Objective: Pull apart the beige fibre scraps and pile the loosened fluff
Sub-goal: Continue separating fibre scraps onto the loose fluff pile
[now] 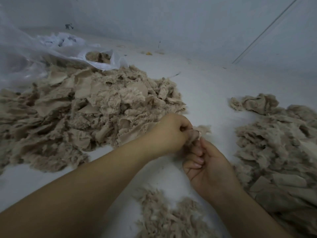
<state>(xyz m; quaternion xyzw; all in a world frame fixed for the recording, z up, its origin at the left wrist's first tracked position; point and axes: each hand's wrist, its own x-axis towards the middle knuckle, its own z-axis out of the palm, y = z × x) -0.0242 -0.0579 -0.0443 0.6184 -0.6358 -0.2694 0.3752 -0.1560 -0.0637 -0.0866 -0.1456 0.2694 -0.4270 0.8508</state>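
Both bare hands, left hand and right hand, pinch one small beige fibre scrap above the white floor. Soft, light; grip opposite edges, then pull.

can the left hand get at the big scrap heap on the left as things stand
Probably yes, once it lets go: the left hand sits right at the edge of the big scrap heap with nothing between, but now it pinches a small scrap together with the right hand.
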